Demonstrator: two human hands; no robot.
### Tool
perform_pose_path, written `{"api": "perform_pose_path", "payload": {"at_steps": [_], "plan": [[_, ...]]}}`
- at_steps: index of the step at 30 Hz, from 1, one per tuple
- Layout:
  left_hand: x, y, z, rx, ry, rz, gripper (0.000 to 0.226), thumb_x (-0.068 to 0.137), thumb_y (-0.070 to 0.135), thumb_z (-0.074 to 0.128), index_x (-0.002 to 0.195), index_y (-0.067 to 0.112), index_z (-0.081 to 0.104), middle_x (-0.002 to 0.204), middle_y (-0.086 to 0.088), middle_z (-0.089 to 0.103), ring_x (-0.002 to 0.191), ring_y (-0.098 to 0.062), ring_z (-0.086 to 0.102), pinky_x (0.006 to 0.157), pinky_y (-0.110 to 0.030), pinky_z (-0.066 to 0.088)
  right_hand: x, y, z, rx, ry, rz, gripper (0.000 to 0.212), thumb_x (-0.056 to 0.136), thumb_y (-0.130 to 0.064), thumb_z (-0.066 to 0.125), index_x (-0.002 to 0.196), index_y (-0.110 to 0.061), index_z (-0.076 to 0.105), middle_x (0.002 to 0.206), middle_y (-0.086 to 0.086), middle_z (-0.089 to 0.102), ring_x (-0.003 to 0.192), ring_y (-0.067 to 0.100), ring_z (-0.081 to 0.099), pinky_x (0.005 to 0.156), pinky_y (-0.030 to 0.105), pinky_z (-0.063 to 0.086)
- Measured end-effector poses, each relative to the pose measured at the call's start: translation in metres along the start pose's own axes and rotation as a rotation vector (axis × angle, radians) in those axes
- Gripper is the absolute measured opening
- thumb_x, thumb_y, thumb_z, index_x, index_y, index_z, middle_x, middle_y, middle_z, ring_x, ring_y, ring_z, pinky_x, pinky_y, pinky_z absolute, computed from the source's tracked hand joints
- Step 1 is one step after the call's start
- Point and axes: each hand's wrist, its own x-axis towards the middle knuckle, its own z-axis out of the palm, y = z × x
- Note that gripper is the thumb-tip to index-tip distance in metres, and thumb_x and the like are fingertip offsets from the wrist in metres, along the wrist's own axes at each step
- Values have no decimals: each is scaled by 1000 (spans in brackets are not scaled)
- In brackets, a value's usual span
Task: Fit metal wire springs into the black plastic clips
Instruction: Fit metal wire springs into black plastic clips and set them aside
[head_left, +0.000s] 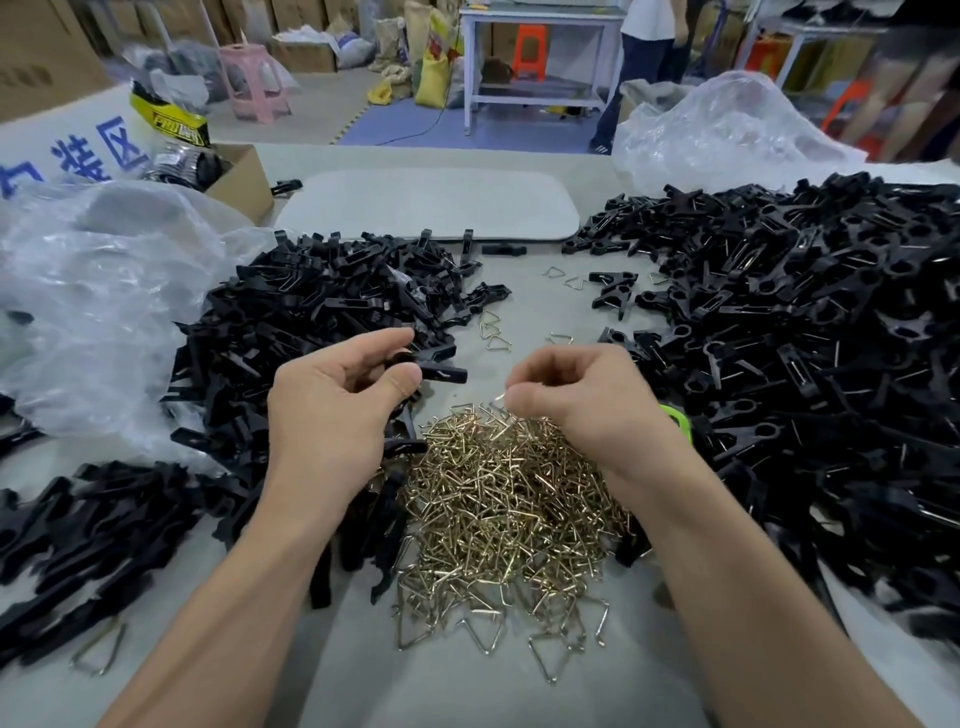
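A narrow strip of bare table (524, 301) is running up the frame's centre between the left clip pile (322, 306) and the right clip pile (810, 353), giving an open passage; stray springs (493, 332) are lying across it. The spring heap (498, 509) is blocking the lower centre, butting against both piles. A plastic bag (78, 291) is closing the left edge.

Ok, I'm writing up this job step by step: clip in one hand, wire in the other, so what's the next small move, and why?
Probably move the right hand leftward so its pinched wire spring meets the black clip gripped by the left hand. Both parts are in hand, with a gap between them.
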Motion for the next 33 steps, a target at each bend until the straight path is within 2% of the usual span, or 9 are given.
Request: {"api": "perform_pose_path", "payload": {"at_steps": [2, 4, 7, 11, 15, 20, 24, 29, 33], "plan": [[-1, 0, 0, 32, -21, 5, 40, 82, 10, 86, 94, 48, 80, 90, 22, 78, 84, 5, 73, 77, -6, 52, 1, -1, -2, 90, 106, -20, 20, 79, -3, 81, 70, -21, 77, 66, -3, 70, 62, 11, 58, 64, 30, 49], [-1, -1, 2, 51, -47, 5, 42, 80, 10, 87, 91, 49, 81, 84, 16, 79, 76, 3, 72, 73, -9, 54, 1, -1, -2, 132, 154, -28, 18, 80, -1, 79, 72, -17, 76, 63, 3, 70, 55, 14, 59, 56, 29, 46], [-2, -2, 3, 59, -74, -3, 43, 77, 10, 89, 90, 51, 81, 80, 11, 79, 75, -4, 74, 74, -18, 56, 1, -3, -4, 239, 123, -9, 16, 81, 2, 79, 76, -13, 75, 68, 11, 72, 53, 14, 59, 49, 24, 43], [0, -3, 5, 73, -74, -15, 44, 75, 12, 91, 88, 53, 80, 81, 10, 80, 81, -8, 75, 82, -30, 59, 0, -5, -5, 278, 25, 34, 15, 84, 4, 76, 79, -10, 73, 79, 23, 73, 61, 12, 60, 53, 20, 46], [-2, -2, 5, 67, -79, -17, 42, 75, 10, 91, 89, 49, 82, 83, 5, 80, 84, -16, 77, 89, -40, 62, -2, -7, -1, 477, -30, 105, 11, 93, 9, 66, 88, -1, 67, 80, 17, 76, 67, 19, 74, 58, 21, 58], [-5, 3, 6, -8, -99, 18, 47, 74, 3, 90, 86, 48, 82, 81, 8, 80, 78, -9, 77, 80, -26, 61, -3, -8, 5, 630, 28, 166, 8, 97, -1, 64, 92, -7, 66, 78, 11, 75, 53, 12, 56, 53, 20, 46], [-10, 9, 9, -91, -94, 69, 46, 70, 0, 90, 88, 42, 83, 82, 9, 80, 77, -5, 76, 73, -13, 57, -4, -9, 8, 716, 52, 237, 6, 95, -3, 67, 90, -6, 68, 75, 10, 73, 53, 11, 48, 48, 16, 43], [-17, 13, 16, -161, -75, 98, 42, 69, -3, 90, 91, 33, 83, 83, 8, 81, 76, -9, 77, 72, -15, 58, -6, -10, 13, 760, 55, 296, 5, 95, -4, 67, 96, -1, 70, 72, 8, 73, 50, 11, 47, 43, 17, 38], [-18, 12, 18, -187, -63, 98, 44, 66, -4, 91, 92, 30, 83, 88, 6, 81, 83, -13, 79, 76, -19, 60, -7, -10, 19, 742, 84, 308, 19, 96, -7, 67, 110, 5, 70, 75, 3, 76, 53, 9, 47, 55, 22, 34]]}}
